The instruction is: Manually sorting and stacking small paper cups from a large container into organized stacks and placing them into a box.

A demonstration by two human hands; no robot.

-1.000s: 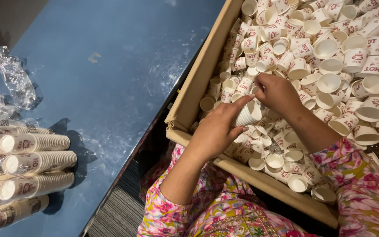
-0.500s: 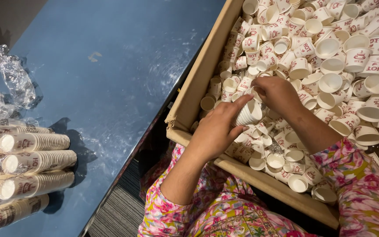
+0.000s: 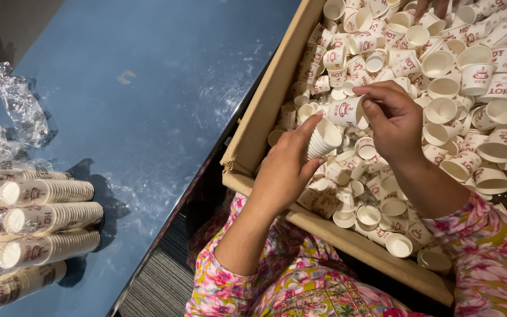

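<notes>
At the far left, wrapped sleeves of cups [image 3: 42, 218] lie side by side on the blue table [image 3: 148, 117], with crumpled plastic wrap [image 3: 16, 103] beside them. Right of the table stands a cardboard box [image 3: 253, 147] heaped with loose paper cups [image 3: 470, 76]. Over it, the left hand [image 3: 283, 170] is closed around a short stack of cups [image 3: 323, 138], its open mouth tipped toward the other hand so another can slide in. The right hand [image 3: 391, 120] pinches a single cup [image 3: 344, 110] by its rim, held sideways just beside the stack's mouth.
</notes>
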